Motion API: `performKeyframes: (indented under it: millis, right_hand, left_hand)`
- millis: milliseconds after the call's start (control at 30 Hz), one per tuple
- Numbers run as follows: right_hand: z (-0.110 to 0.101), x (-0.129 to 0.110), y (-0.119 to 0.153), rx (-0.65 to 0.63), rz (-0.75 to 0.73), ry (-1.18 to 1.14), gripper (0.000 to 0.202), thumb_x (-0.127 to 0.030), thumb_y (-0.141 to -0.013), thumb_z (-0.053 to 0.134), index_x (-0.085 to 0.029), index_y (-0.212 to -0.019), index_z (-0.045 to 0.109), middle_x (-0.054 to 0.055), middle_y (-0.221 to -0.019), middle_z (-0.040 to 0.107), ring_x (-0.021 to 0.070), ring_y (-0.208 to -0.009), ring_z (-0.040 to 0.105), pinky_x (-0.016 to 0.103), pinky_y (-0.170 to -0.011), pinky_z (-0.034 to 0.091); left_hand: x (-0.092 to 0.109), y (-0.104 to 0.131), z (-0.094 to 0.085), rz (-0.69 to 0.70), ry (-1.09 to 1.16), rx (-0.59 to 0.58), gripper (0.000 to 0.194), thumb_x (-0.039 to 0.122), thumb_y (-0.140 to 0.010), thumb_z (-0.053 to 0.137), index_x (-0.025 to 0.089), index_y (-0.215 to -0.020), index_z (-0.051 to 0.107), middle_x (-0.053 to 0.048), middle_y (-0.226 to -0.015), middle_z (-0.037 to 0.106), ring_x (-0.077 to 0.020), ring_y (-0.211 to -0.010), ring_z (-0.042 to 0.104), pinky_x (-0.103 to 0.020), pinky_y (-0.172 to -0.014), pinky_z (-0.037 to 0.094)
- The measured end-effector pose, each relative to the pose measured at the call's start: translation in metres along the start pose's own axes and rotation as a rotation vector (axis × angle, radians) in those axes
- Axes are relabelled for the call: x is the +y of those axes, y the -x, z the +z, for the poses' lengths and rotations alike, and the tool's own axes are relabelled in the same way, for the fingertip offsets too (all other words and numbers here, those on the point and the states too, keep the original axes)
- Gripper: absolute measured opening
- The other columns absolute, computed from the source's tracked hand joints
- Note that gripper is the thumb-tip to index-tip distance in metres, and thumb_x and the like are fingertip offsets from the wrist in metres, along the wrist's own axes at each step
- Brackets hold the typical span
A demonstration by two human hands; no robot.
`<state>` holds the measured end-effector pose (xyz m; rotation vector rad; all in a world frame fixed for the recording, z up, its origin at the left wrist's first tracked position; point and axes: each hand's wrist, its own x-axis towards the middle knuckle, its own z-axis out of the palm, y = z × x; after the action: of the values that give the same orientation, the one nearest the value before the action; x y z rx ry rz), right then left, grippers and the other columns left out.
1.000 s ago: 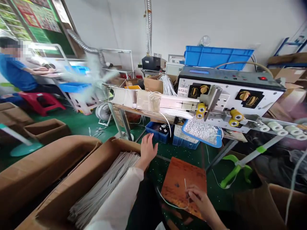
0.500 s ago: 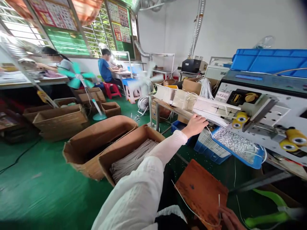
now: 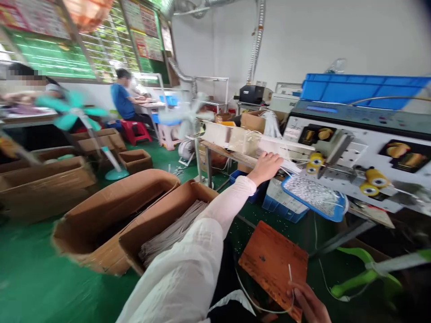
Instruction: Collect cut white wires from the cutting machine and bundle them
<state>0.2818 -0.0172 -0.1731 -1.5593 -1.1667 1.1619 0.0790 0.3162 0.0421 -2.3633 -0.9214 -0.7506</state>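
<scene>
My left hand (image 3: 266, 167) reaches out to the front edge of the bench, its fingers curled over a bundle of white wires (image 3: 290, 167) beside the machine. Low in the view, my right hand (image 3: 309, 303) pinches a single white wire (image 3: 290, 272). One end of that wire sticks up above the fingers, and the rest bends in a loop to the left. Behind the right hand is a worn orange-brown board (image 3: 274, 262). The wire machine (image 3: 362, 150) with yellow rollers (image 3: 314, 162) stands right of my left hand.
Below the machine hangs a blue tray (image 3: 338, 214) of white scraps. Cardboard boxes (image 3: 111, 213) stand on the floor at left, one holding grey-white wires (image 3: 173, 231). A green-legged stand (image 3: 353, 282) is low right. Two people sit at far tables near fans (image 3: 76, 110).
The view has turned right, so the scene shifts left. My right hand has risen slightly with the wire pinched in it. My left hand stays at the wire bundle.
</scene>
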Motion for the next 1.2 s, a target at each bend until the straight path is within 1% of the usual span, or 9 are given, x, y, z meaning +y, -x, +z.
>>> performKeyframes:
  millis: [167,333,633,767,867,933,1033,1100,1200]
  right_hand:
    - [0.004,-0.007,0.004,0.051,-0.062,-0.020,0.060,-0.074,-0.074,0.067,-0.019,-0.093,0.080,0.012,-0.094,0.072,0.0265,-0.082,0.069,0.035,-0.076,0.058]
    - [0.008,0.005,0.005,0.085,-0.040,-0.070,0.061,-0.073,-0.077,0.065,-0.017,-0.097,0.079,0.011,-0.089,0.068,0.0250,-0.082,0.066,0.034,-0.075,0.055]
    - [0.013,0.011,0.006,0.057,0.000,-0.107,0.064,-0.075,-0.078,0.063,-0.016,-0.098,0.078,0.011,-0.090,0.069,0.0270,-0.085,0.068,0.036,-0.077,0.054]
    - [0.012,0.012,0.008,0.050,-0.018,-0.118,0.060,-0.073,-0.080,0.062,-0.017,-0.096,0.078,0.011,-0.089,0.068,0.0259,-0.083,0.067,0.034,-0.076,0.054]
    - [0.013,0.013,0.009,0.025,-0.045,-0.127,0.057,-0.070,-0.083,0.061,-0.017,-0.096,0.077,0.011,-0.093,0.068,0.0243,-0.082,0.066,0.034,-0.077,0.053]
    - [0.014,0.014,0.010,0.010,-0.058,-0.124,0.057,-0.069,-0.085,0.060,-0.016,-0.096,0.077,0.012,-0.096,0.067,0.0234,-0.082,0.066,0.033,-0.076,0.053]
    - [0.016,0.014,0.010,0.004,-0.070,-0.097,0.061,-0.071,-0.085,0.058,-0.014,-0.096,0.077,0.012,-0.094,0.066,0.0223,-0.079,0.064,0.032,-0.073,0.052]
    - [0.017,0.014,0.011,0.011,-0.079,-0.076,0.062,-0.072,-0.084,0.058,-0.014,-0.095,0.077,0.012,-0.093,0.065,0.0219,-0.079,0.064,0.031,-0.071,0.051]
    - [0.017,0.014,0.015,0.015,-0.077,-0.077,0.060,-0.071,-0.085,0.057,-0.015,-0.095,0.076,0.012,-0.095,0.065,0.0214,-0.079,0.063,0.030,-0.070,0.050]
  left_hand:
    - [0.004,-0.003,0.000,-0.076,0.012,-0.001,0.029,0.029,-0.094,0.053,0.015,-0.118,0.060,-0.015,-0.116,0.062,-0.0333,-0.111,0.050,-0.046,-0.092,0.035]
    - [0.005,-0.006,0.008,-0.097,0.024,0.049,0.042,0.027,-0.092,0.052,0.015,-0.133,0.054,-0.019,-0.127,0.056,-0.0358,-0.115,0.047,-0.048,-0.096,0.035]
    - [0.001,-0.013,0.024,0.117,-0.035,-0.040,0.043,0.016,-0.097,0.034,0.026,-0.131,0.058,-0.016,-0.121,0.060,-0.0314,-0.107,0.052,-0.047,-0.088,0.040]
    - [0.007,-0.023,0.016,0.166,-0.020,-0.062,0.063,0.009,-0.092,0.035,0.028,-0.152,0.038,-0.016,-0.137,0.053,-0.0333,-0.115,0.050,-0.051,-0.093,0.040]
    - [0.016,-0.037,0.005,0.144,0.002,-0.047,0.074,0.007,-0.087,0.037,0.019,-0.159,0.022,-0.018,-0.141,0.049,-0.0355,-0.117,0.048,-0.052,-0.096,0.038]
    - [0.022,-0.047,0.000,0.129,0.015,-0.056,0.069,0.008,-0.084,0.042,0.013,-0.153,0.035,-0.020,-0.134,0.052,-0.0368,-0.117,0.047,-0.052,-0.096,0.037]
    - [0.026,-0.057,0.001,0.101,0.007,-0.099,0.046,0.009,-0.081,0.049,0.008,-0.125,0.061,-0.021,-0.121,0.058,-0.0383,-0.119,0.047,-0.051,-0.096,0.035]
    - [0.026,-0.058,0.006,0.065,-0.016,-0.121,0.037,0.007,-0.080,0.049,0.008,-0.113,0.066,-0.022,-0.115,0.061,-0.0375,-0.117,0.050,-0.049,-0.095,0.035]
    - [0.019,-0.055,0.014,0.010,-0.034,-0.127,0.040,0.006,-0.078,0.051,0.007,-0.116,0.063,-0.020,-0.112,0.065,-0.0336,-0.111,0.056,-0.046,-0.095,0.036]
